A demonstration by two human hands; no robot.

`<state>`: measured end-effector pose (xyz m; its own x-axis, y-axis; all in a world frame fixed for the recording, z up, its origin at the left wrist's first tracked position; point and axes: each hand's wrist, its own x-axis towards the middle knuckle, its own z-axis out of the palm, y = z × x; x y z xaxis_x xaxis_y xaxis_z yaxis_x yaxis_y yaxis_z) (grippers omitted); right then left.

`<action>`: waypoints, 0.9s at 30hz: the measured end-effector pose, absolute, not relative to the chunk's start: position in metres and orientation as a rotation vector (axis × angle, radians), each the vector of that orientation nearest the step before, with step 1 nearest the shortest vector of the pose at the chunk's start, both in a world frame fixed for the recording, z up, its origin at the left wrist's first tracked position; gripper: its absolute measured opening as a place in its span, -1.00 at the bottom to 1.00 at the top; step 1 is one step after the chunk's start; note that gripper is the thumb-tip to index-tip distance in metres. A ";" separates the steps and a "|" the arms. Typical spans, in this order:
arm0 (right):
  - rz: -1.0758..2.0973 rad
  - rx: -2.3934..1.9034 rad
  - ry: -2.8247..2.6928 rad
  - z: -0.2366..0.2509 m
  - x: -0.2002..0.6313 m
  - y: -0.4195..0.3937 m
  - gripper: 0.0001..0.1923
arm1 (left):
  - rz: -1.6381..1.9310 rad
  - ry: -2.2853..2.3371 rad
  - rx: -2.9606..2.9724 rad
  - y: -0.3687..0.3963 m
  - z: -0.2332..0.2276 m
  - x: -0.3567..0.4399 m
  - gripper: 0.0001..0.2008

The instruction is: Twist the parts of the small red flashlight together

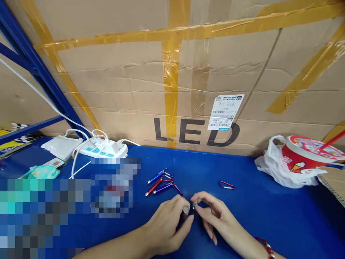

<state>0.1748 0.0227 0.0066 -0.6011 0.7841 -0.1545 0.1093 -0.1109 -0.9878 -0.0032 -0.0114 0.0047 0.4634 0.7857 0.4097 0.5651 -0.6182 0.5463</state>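
Blue bench (242, 216) surface is seen beneath both hands, low in the view at about 6 o'clock; the left hand (167, 225) is curled round a small dark-red flashlight body (185, 210), of which only the silvery end shows between thumb and fingers, so the grip is closed on it; the right hand (215, 217) is pinched at thumb and forefinger on a tiny metal part (194, 206), held just beside that silvery end, nearly touching; whether the two pieces meet cannot be told. A red bead bracelet (266, 247) is worn on the right wrist.

Three more keychain flashlights (161, 181), blue, red and purple, are laid together at 11 o'clock of the hands, near them; a loose red carabiner (226, 185) is lying at 1 o'clock, apart from the rest. A white power strip (104, 149) with cables is set at 10 o'clock by the cardboard box (188, 90) marked LED; a red tub (307, 153) in a white plastic bag (272, 167) is placed at 2 o'clock.

The flashlight body is judged light, stiff and smooth, likely slippery when turned; it is best held round the barrel, as it is now. The tiny part is judged easily dropped; it should be held by its rim at the fingertips.
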 end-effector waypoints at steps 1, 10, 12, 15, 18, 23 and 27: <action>1.748 -1.008 -1.660 0.007 0.175 0.023 -0.59 | 0.887 1.147 2.374 -0.011 0.006 -0.004 -0.91; 1.719 -1.087 -1.605 0.006 0.177 0.025 -0.48 | 0.779 1.119 2.327 -0.006 0.011 -0.004 -0.88; 1.728 -1.117 -1.604 0.006 0.177 0.026 -0.45 | 0.765 1.134 2.337 -0.005 0.011 -0.004 -0.87; 1.732 -1.136 -1.624 0.004 0.177 0.027 -0.44 | 0.769 1.135 2.371 -0.005 0.010 -0.003 -0.86; 1.731 -1.133 -1.652 0.003 0.177 0.026 -0.44 | 0.791 1.128 2.406 -0.005 0.006 -0.003 -0.85; 1.732 -1.187 -1.657 0.002 0.177 0.025 -0.38 | 0.796 1.143 2.464 -0.005 0.003 -0.005 -0.77; 1.727 -1.195 -1.635 0.001 0.177 0.026 -0.42 | 0.797 1.170 2.505 -0.005 0.003 -0.006 -0.75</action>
